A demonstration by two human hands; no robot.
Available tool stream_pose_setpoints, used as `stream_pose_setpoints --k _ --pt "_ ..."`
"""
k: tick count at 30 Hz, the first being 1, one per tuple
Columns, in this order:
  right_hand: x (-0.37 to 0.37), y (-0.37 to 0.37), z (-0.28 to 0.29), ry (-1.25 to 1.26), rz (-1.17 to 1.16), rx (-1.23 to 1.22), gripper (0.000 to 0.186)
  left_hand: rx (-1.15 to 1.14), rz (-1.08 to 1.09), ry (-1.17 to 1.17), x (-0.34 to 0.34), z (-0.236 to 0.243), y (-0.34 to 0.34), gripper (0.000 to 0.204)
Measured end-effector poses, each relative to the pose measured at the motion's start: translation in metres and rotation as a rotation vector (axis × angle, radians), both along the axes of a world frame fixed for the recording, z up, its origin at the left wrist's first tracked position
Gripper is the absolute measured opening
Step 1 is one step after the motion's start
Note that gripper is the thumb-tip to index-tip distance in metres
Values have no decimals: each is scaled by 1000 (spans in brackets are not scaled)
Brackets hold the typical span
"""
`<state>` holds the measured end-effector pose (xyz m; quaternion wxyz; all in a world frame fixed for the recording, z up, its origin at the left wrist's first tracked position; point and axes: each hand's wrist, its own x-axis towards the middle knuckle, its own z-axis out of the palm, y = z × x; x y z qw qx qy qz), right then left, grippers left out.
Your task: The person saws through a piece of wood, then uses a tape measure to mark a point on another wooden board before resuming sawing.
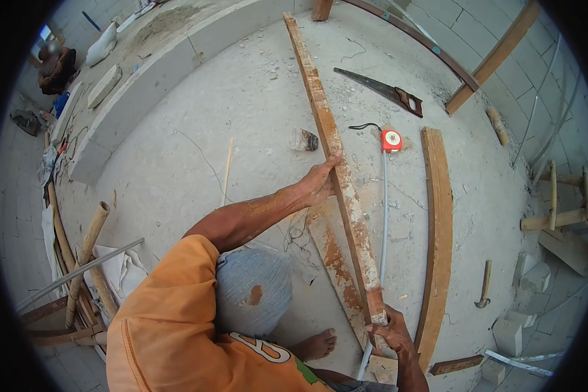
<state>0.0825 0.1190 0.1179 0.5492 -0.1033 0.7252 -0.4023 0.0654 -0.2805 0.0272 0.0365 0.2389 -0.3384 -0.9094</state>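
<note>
A: What's the room like?
B: Pretty raw tbh. Bare grey floor, dusty and gritty, with a low pale block wall running along it.
A: Anything past that low wall?
B: Yeah, a sandy heap right behind it, plus a small bright patch way beyond its left end, can't tell if it's a window.
A: Main walls?
B: Unplastered grey blockwork, across the floor to the low wall's right. Light's soft, pretty even.

The one wide view looks downward from the person's head, near the long wooden beam, facing along its length.
</note>
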Motion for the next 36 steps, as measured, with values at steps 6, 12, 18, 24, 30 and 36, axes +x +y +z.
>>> stream_pose_setpoints --k 6,12,18,24,30,36 --pt "26 20 -55 -29 -39 75 69 103 -142 -61 4 -61 12 66" --pt "40 30 -80 120 -18 13 74 85 -184 -215 4 -70 19 62" --pt "42 32 -101 751 162 251 82 -119 -226 -344 -4 -71 11 48" --pt "32 24 -98 805 127 236 92 -82 -154 -302 -14 -103 -5 32" --pt "35 2 -92 582 160 193 97 -47 -36 -166 -15 -120 -34 35" --pt "39 -25 -109 814 290 160 85 -402 -260 -350 -26 -73 -54 40"
